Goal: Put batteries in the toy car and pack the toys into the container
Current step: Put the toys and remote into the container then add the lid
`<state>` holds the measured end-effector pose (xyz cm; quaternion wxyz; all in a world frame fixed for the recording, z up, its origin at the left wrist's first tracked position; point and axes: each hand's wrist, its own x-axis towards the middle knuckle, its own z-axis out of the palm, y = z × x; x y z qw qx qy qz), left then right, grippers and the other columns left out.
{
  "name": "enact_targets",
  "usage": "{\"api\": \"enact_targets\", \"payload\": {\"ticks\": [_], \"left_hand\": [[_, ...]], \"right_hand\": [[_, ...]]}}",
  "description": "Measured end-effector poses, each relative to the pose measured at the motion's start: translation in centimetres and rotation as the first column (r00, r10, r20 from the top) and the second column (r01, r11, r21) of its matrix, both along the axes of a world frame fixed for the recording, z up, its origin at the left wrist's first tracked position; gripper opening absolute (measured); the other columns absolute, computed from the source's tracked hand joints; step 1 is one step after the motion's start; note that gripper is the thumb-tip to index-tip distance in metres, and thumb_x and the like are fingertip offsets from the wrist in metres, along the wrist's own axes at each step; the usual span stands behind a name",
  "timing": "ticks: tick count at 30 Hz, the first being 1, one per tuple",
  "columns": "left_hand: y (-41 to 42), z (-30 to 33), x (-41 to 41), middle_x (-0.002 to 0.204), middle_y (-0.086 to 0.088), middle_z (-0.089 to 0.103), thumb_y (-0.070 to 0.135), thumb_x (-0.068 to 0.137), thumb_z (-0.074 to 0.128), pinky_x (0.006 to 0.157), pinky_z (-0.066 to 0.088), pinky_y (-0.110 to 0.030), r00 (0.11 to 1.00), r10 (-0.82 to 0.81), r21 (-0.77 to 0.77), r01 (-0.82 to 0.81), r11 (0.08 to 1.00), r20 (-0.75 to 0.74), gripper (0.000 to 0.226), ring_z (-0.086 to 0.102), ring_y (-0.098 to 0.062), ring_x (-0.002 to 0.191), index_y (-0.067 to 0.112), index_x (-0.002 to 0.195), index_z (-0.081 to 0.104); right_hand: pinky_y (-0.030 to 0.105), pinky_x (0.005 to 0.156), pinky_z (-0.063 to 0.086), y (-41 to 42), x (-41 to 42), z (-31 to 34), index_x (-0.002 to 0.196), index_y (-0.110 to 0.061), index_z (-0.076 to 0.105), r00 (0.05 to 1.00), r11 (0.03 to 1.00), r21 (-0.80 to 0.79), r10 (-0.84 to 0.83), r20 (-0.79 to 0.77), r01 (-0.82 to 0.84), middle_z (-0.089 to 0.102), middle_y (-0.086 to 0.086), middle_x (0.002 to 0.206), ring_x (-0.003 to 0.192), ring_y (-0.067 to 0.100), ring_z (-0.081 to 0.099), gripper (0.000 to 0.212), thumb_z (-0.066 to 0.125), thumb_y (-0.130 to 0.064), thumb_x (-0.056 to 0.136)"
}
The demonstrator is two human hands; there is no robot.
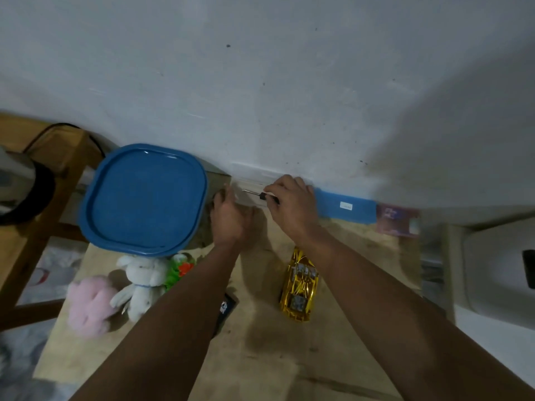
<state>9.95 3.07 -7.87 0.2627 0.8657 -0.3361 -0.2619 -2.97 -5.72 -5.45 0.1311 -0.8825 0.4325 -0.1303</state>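
Gold toy car (299,287), lower centre, below our right hand (292,206) gripping screwdriver (260,194); left hand (231,218) relaxed, empty.

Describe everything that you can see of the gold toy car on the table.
The gold toy car has a shiny, foil-like body with pale panels at the middle and at the near end, which look like windows. It lies lengthwise on the wooden table, one end toward the wall and the other toward the person, close beside the right forearm. Neither of the hands touches it, and nothing rests on it. Whether its battery cover is open cannot be told.
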Motion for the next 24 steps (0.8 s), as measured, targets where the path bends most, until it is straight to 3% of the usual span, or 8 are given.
{"api": "enact_targets", "payload": {"ticks": [2, 6, 10, 13, 16, 20, 24], "left_hand": [[0.0, 0.1, 0.1, 0.146, -0.023, 0.050, 0.033, 0.091, 0.075, 0.108, 0.047, -0.052, 1.000, -0.006, -0.020, 0.006, 1.000, -0.003, 0.077, 0.053, -0.043, 0.129, 0.018, 0.157, 0.038], [0.1, 0.4, 0.4, 0.148, -0.021, 0.049, 0.033, 0.091, 0.075, 0.110, 0.046, -0.051, 1.000, -0.010, -0.012, 0.010, 1.000, -0.003, 0.074, 0.051, -0.040, 0.133, 0.022, 0.156, 0.041], [0.0, 0.2, 0.4, 0.149, -0.021, 0.049, 0.033, 0.091, 0.076, 0.110, 0.047, -0.052, 1.000, -0.010, -0.002, 0.010, 1.000, -0.003, 0.075, 0.052, -0.040, 0.134, 0.021, 0.156, 0.040], [0.1, 0.5, 0.2, 0.148, -0.018, 0.053, 0.030, 0.089, 0.080, 0.108, 0.049, -0.050, 0.995, 0.063, -0.042, -0.067, 0.997, -0.073, 0.092, 0.054, -0.037, 0.133, 0.019, 0.162, 0.025], [0.5, 1.0, -0.3, 0.145, -0.012, 0.055, 0.024, 0.089, 0.080, 0.104, 0.048, -0.043, 0.985, 0.090, -0.095, -0.104, 0.990, -0.146, 0.105, 0.057, -0.027, 0.127, 0.020, 0.166, 0.009], [0.9, 1.0, -0.5, 0.152, -0.022, 0.038, 0.017, 0.098, 0.060, 0.107, 0.044, -0.049, 0.989, -0.140, 0.102, 0.134, 0.986, 0.052, 0.080, 0.046, -0.042, 0.131, 0.015, 0.165, 0.017], [0.4, 2.8, -0.6, 0.165, -0.020, 0.018, 0.017, 0.097, 0.058, 0.118, 0.035, -0.052, 0.985, -0.170, 0.226, 0.170, 0.959, -0.019, 0.082, 0.029, -0.045, 0.145, 0.014, 0.166, 0.014]], "right_hand": [[0.042, 0.085, 0.042, -0.2, -0.8, 0.6, 0.114, -0.024, 0.070, 0.998, 0.994, -0.107, -0.021, 0.058, 0.027, 0.059, -0.001, 0.114, 0.106, 0.024, 0.053, 0.027, 0.063, -0.031, 0.089], [0.045, 0.095, 0.039, -0.1, -1.7, 1.4, 0.132, -0.025, 0.060, 0.997, 0.992, -0.121, -0.025, -0.079, 0.015, 0.054, 0.000, 0.134, 0.122, 0.025, 0.047, 0.044, 0.060, -0.037, 0.089], [0.046, 0.095, 0.038, 0.6, -1.8, 1.3, 0.134, -0.022, 0.059, 0.995, 0.992, -0.123, -0.028, -0.099, 0.015, 0.055, 0.000, 0.128, 0.118, 0.024, 0.048, 0.045, 0.058, -0.034, 0.091], [0.045, 0.090, 0.039, 1.1, -2.0, 1.0, 0.128, -0.021, 0.065, 0.994, 0.995, -0.099, 0.000, -0.114, -0.012, 0.058, -0.001, 0.123, 0.112, 0.023, 0.051, 0.038, 0.056, -0.030, 0.092], [0.045, 0.091, 0.040, 2.2, -2.5, 0.1, 0.127, -0.022, 0.064, 0.968, 0.998, -0.001, 0.067, -0.243, -0.069, 0.055, -0.002, 0.134, 0.122, 0.022, 0.050, 0.039, 0.055, -0.028, 0.090], [0.049, 0.096, 0.041, 3.7, -2.6, 0.0, 0.139, -0.019, 0.054, 0.921, 0.995, 0.056, 0.101, -0.377, -0.086, 0.046, 0.001, 0.146, 0.135, 0.024, 0.041, 0.052, 0.058, -0.025, 0.087], [0.050, 0.103, 0.039, 3.6, -1.1, 2.5, 0.141, -0.020, 0.053, 0.888, 0.984, 0.172, 0.116, -0.444, -0.043, 0.041, 0.002, 0.147, 0.136, 0.025, 0.040, 0.057, 0.065, -0.021, 0.085]]}}
